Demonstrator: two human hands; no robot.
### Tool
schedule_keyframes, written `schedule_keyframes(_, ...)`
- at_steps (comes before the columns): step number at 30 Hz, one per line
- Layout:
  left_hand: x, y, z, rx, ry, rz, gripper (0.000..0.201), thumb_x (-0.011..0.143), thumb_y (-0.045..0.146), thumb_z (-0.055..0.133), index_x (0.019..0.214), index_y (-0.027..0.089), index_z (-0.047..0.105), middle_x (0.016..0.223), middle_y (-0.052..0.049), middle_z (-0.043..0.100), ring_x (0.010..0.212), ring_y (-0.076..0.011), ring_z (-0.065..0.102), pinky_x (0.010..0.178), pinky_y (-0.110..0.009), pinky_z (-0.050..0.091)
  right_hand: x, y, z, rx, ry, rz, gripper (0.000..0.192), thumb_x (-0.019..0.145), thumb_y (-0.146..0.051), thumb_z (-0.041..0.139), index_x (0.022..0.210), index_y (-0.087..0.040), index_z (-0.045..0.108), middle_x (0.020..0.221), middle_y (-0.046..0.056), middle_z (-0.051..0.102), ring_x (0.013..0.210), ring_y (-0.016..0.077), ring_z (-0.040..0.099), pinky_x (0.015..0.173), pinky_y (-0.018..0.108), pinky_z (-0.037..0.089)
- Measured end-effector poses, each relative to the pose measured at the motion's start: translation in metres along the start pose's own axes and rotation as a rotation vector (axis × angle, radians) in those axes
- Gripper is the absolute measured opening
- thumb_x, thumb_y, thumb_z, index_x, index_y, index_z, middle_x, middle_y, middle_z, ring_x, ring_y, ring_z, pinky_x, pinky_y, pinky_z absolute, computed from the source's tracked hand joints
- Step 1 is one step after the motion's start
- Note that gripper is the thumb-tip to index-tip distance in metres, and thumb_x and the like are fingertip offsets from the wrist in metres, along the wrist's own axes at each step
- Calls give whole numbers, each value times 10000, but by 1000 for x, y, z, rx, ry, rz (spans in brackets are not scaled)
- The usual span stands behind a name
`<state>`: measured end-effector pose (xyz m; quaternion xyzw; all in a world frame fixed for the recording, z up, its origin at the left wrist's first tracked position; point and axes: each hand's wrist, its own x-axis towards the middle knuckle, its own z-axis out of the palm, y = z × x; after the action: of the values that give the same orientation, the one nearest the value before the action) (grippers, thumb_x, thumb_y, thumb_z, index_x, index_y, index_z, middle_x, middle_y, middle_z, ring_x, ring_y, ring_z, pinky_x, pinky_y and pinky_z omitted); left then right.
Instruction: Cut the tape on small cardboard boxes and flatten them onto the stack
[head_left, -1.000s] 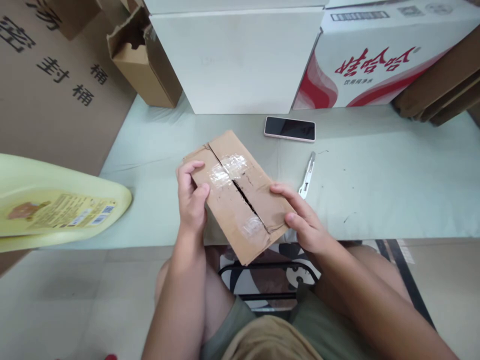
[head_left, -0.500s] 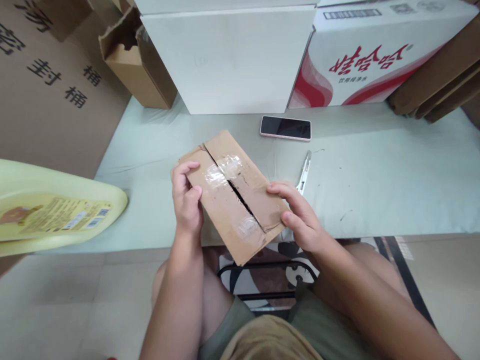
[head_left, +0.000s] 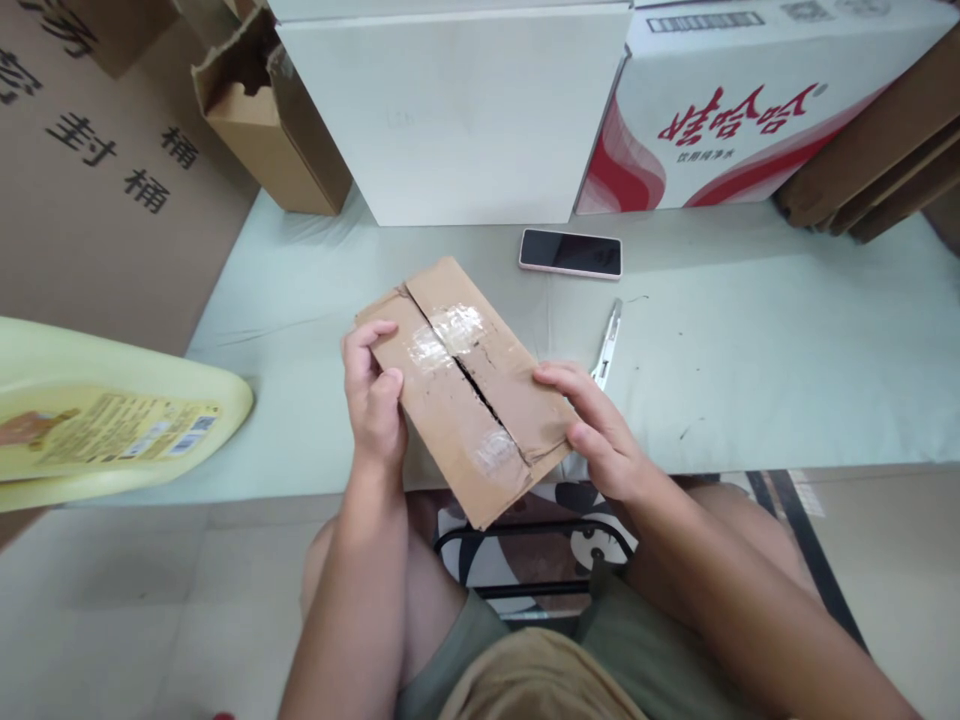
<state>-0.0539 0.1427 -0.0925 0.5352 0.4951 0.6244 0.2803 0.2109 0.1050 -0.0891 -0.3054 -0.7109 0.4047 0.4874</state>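
The small cardboard box (head_left: 469, 385) is held above the near edge of the worktop (head_left: 750, 340), left hand (head_left: 373, 400) grasping 1 long side, right hand (head_left: 600, 435) the other. It looks light, stiff at the edges; the slit taped seam would yield, so the sides are safer.

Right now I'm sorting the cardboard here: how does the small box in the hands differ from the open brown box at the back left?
The small box is held by the left hand and right hand; the open brown box stands on the table. The small box is flat, its flaps shut, with tape patches over a split seam; the open brown box has torn flaps and shows no tape. Both are plain brown cardboard.
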Motion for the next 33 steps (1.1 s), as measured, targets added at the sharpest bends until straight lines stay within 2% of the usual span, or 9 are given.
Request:
schedule_keyframes(3, 0, 1, 1, -43, 12, -16, 404, 750, 396, 612, 1141, 294, 625, 1205, -60, 589, 1188, -298, 571, 1051, -454, 468, 0, 5, -10, -99, 117, 104, 507, 1082, -581, 364, 1417, -295, 615, 1177, 83, 703, 1041, 233, 684, 890, 406, 578)
schedule_keyframes(7, 0, 3, 3, -78, 21, -29, 413, 720, 349, 615, 1129, 290, 638, 1193, -54, 588, 1176, -286, 566, 1042, -441, 455, 6, 11, -33, -613, 318, 500, 484, 945, -476, 555, 1340, -224, 676, 996, 85, 660, 781, 217, 603, 777, 406, 537)
schedule_keyframes(11, 0, 5, 6, -114, 43, -46, 403, 708, 333, 624, 1106, 279, 651, 1178, -54, 593, 1144, -272, 568, 1013, -424, 455, 7, 20, -46, -1015, 136, 718, 547, 914, -450, 575, 1386, -208, 705, 1083, 166, 645, 894, 300, 608, 831, 454, 514)
schedule_keyframes(16, 0, 4, 6, -100, 38, -56, 401, 715, 377, 639, 1105, 287, 635, 1184, -53, 594, 1158, -283, 571, 1038, -439, 462, 5, 25, -40, -988, -47, 629, 421, 878, -240, 532, 1229, -183, 758, 967, 136, 655, 845, 267, 602, 801, 385, 483)
schedule_keyframes(19, 0, 3, 5, -73, 24, -37, 387, 754, 426, 641, 1118, 295, 618, 1207, -56, 585, 1204, -297, 562, 1086, -460, 460, 8, 20, -36, -787, 27, 622, 404, 850, -235, 530, 1205, -200, 719, 779, 38, 611, 672, 195, 533, 692, 326, 441)
schedule_keyframes(22, 0, 3, 5, -21, 7, -18, 363, 814, 473, 622, 1133, 301, 602, 1230, -59, 575, 1253, -304, 545, 1136, -471, 450, 17, 12, -36, -536, 248, 531, 343, 832, -275, 548, 1137, -214, 691, 677, -32, 531, 593, 149, 484, 637, 298, 440)
schedule_keyframes(25, -1, 3, 7, 25, 1, -20, 357, 857, 484, 611, 1162, 299, 597, 1254, -62, 572, 1265, -301, 537, 1153, -475, 445, 26, -2, -33, -330, 489, 349, 288, 840, -276, 593, 1110, -237, 684, 766, -33, 553, 628, 136, 568, 627, 297, 501)
schedule_keyframes(27, -2, 2, 9, 54, -8, -5, 362, 878, 499, 615, 1180, 301, 597, 1265, -66, 570, 1266, -301, 535, 1156, -481, 444, 31, -18, -29, -228, 546, 205, 278, 867, -257, 629, 1138, -262, 690, 866, -20, 584, 676, 135, 634, 666, 315, 564)
schedule_keyframes(33, -5, -3, 11, 96, -55, 54, 445, 892, 628, 631, 1213, 323, 585, 1258, -73, 563, 1251, -317, 552, 1149, -508, 452, 36, -82, -7, -281, 379, -8, 311, 915, -78, 555, 1034, -260, 777, 1137, 68, 680, 755, 143, 695, 624, 313, 605)
